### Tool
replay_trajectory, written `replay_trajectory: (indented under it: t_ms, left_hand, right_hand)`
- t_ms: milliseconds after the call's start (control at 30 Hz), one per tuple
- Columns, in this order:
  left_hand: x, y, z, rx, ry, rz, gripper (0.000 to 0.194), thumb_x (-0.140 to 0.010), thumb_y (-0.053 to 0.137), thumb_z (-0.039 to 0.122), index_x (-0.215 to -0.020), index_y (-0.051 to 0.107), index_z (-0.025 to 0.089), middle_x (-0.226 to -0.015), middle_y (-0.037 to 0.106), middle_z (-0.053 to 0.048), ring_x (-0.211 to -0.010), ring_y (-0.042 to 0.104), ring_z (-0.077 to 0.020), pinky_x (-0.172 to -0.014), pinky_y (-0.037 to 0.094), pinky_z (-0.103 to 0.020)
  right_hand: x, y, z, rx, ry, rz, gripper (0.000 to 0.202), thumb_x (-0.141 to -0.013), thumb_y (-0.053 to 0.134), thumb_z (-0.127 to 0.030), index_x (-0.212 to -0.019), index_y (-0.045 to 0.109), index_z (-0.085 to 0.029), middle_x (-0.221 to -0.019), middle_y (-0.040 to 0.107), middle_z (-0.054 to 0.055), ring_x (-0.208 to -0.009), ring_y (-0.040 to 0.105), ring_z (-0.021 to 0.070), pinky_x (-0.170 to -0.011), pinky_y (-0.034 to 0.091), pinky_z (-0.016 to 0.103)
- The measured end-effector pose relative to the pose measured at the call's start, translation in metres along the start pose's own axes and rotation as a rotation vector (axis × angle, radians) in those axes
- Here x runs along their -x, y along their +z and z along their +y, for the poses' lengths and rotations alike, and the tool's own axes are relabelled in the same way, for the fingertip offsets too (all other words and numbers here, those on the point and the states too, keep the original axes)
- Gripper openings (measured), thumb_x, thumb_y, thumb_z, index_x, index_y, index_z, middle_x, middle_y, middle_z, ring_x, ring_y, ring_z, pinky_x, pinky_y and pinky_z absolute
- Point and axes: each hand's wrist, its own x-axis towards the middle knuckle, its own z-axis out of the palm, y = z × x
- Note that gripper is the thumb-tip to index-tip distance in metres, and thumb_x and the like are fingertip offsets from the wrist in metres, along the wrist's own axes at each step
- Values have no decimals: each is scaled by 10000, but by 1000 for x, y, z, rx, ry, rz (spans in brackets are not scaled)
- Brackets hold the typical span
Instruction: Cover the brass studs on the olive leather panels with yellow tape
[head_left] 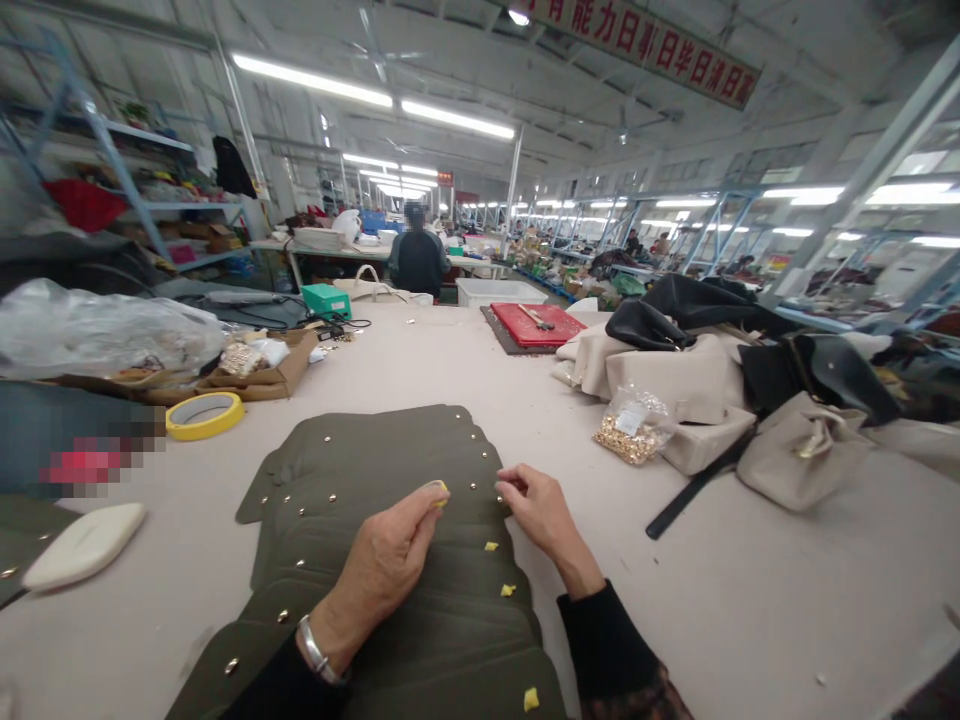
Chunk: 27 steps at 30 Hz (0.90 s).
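Several dark green leather-like panels [360,600] lie overlapping in a stack in front of me, dotted with gold-coloured studs [333,498]. My left hand [382,560], with a silver bracelet at its wrist, pinches a small piece of yellow tape [439,492] above the panels. At their right edge is my right hand [541,512], its thumb and forefinger drawn together beside a stud; anything between the fingertips is too small to make out. Three yellow tape bits, one of them this tape scrap [508,590], stick along the right side of the panels.
A yellow tape roll [205,415] and a cream rounded case [84,546] lie to the left. On the right are a bag of gold studs [634,425] and piled beige and black handbags [802,450]. Farther back, a hammer [536,318] rests on a red board [517,335]. A person [418,262] sits beyond.
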Motion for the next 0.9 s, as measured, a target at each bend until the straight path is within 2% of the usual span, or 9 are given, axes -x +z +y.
replay_trajectory:
  t_ms: [100,200,333,467,600,733,900]
  left_hand:
    - [0,-4,10,23,-13,-76,374,-947,392,241,-1316,454,220,-1158,647,-54,-1014,639,-162,-886,536,-279]
    - [0,-5,13,-27,-12,-88,433,-956,374,234,-1388,352,220,-1182,633,-71,-1010,641,-167,-866,540,-281]
    - [2,-2,9,-146,24,-88,430,-959,361,233,-1385,334,183,-1142,648,-99,-922,665,-177,-791,556,-278]
    - [4,1,7,-226,72,-115,432,-960,348,219,-1386,307,164,-968,690,-83,-772,669,-175,-677,547,-271]
    - [7,2,8,-268,100,-127,421,-954,346,183,-1373,305,157,-890,684,-67,-725,648,-174,-651,517,-277]
    - [8,5,9,-335,132,-113,373,-948,343,163,-1320,360,151,-929,681,-78,-702,631,-177,-634,493,-289]
    - [7,4,11,-289,21,-142,231,-950,342,169,-1105,510,202,-854,672,-24,-702,628,-163,-621,469,-264]
  right_hand:
    - [8,10,-17,-203,-86,-142,199,-794,545,-270,-869,701,-172,-693,674,15,-638,617,153,-605,482,253]
    - [17,18,-32,-247,-247,-212,207,-801,521,-195,-917,692,-187,-818,692,22,-738,636,151,-698,506,260]
    - [25,23,-40,-148,-434,-179,233,-773,534,-123,-952,668,-190,-848,672,28,-760,623,146,-746,503,264]
    - [24,26,-39,-51,-543,-120,186,-798,542,-139,-943,644,-196,-825,655,39,-750,600,155,-718,492,270]
    - [22,29,-35,38,-666,-105,164,-832,499,-118,-878,629,-206,-819,656,42,-784,593,164,-735,475,281]
    - [22,34,-30,119,-715,-59,161,-797,496,-91,-816,611,-202,-742,640,33,-708,581,158,-675,459,266]
    - [23,40,-29,165,-731,84,152,-746,489,-86,-704,590,-192,-609,579,5,-569,540,131,-570,415,237]
